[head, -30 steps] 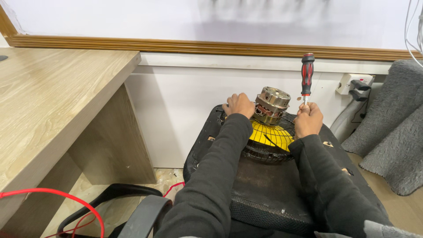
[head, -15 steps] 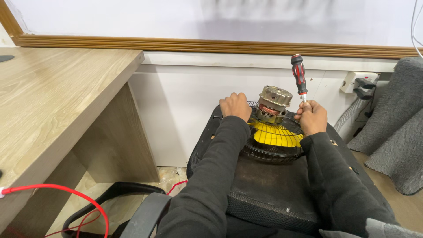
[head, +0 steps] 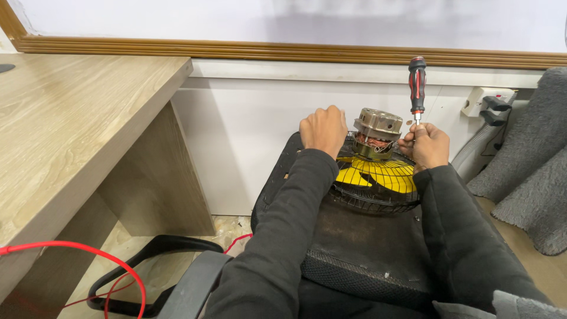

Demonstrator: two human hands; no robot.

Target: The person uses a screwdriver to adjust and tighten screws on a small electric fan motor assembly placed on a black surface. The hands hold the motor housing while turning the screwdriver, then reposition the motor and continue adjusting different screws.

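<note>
Right hand (head: 426, 146) grip on screwdriver (head: 417, 88); wooden desk (head: 77, 118) left of fan (head: 378, 171).

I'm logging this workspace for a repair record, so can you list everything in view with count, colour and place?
Fan motor: one, brass-grey, atop the fan.
Fan: one, yellow blades in a black grille, on the chair seat.
Chair seat: one, black, centre.
Screwdriver: one, red-black, upright.
Desk: one, light wood, left.
Cable: one, red, lower left.
Grey cloth: one, right.
Left hand: on the grille.
Right hand: gripping the screwdriver.
</note>
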